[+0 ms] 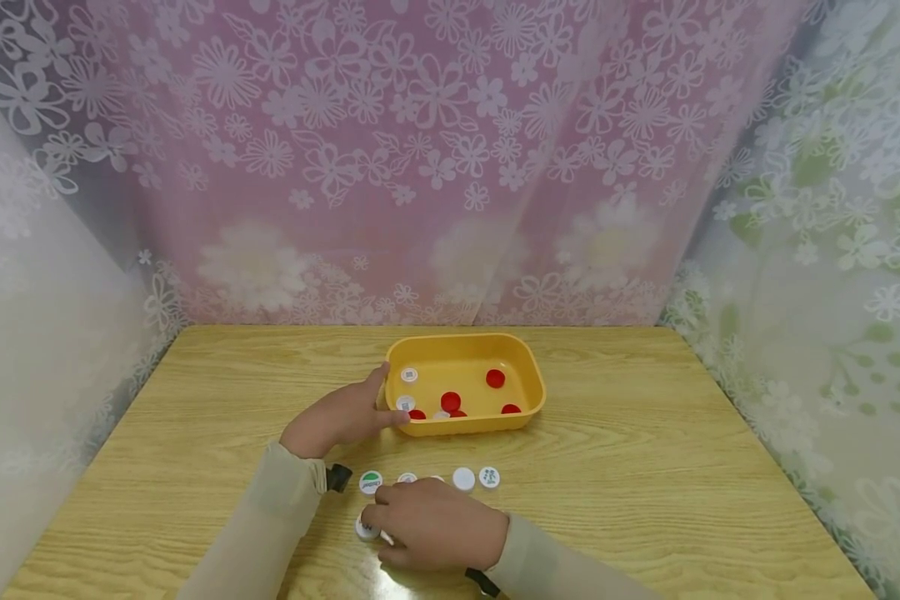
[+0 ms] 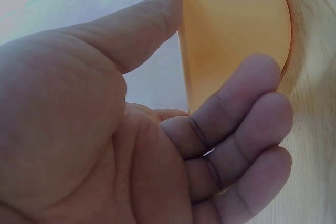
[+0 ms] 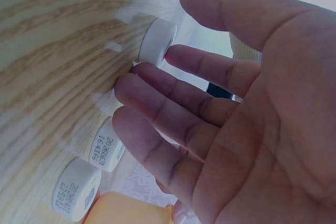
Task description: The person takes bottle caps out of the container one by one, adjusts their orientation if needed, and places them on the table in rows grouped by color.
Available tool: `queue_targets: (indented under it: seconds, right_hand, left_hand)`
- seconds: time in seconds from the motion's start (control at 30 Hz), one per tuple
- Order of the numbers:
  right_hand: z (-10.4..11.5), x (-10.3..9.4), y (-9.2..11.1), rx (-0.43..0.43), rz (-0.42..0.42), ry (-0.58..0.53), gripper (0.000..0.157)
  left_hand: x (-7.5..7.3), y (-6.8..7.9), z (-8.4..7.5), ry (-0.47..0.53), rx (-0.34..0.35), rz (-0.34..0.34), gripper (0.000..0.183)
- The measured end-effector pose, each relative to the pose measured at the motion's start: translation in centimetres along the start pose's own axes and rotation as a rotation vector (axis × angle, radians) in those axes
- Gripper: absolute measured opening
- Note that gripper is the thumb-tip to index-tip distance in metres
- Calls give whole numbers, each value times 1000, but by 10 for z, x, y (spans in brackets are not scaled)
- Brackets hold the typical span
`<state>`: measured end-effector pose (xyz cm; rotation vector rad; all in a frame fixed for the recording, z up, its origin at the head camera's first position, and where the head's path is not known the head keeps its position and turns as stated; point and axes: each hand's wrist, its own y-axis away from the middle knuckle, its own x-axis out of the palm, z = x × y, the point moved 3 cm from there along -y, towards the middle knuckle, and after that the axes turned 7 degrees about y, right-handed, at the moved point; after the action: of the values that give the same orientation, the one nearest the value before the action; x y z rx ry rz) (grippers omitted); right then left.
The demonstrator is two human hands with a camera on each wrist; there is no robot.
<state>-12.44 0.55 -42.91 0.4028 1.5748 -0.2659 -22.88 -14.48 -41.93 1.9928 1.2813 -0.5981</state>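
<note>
On the head view, my left hand [image 1: 339, 419] has a wide grip, thumb and finger spread against the left end of a yellow basket [image 1: 471, 427]. Red discs [image 1: 496, 378] and white ones lie inside it. My right hand [image 1: 442, 523] has a loose grip, its thumb apart, one fingertip touching a white cap [image 1: 363, 529] on the tabletop [image 1: 630, 467]. Between that hand and the basket runs a row of white caps [image 1: 463, 479], partly hidden.
</note>
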Motion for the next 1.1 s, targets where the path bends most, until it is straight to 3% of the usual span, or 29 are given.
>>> queue_targets:
  seconds: [0.53,0.7,0.8,0.9,0.97,1.03,1.1]
  right_hand:
    - [3,0,0,5,-53,59,17]
    - [0,0,1,19,-27,18,18]
    - [-7,-6,0,27,-57,-40,14]
    - [-27,-19,-2,106,-149,-113,9]
    - [-49,-30,-4,210,-234,-140,7]
    - [-73,-38,-7,335,-287,-119,7]
    - [-94,-42,-12,437,-276,-21,10]
  left_hand:
    - [0,2,0,22,0,7,106]
    - [1,1,1,70,5,13,107]
    - [0,2,2,72,10,10,105]
    - [0,2,4,56,16,-5,103]
    - [-1,1,4,39,17,-7,103]
    - [-2,0,3,31,24,-11,104]
    - [-3,-1,3,32,29,-9,104]
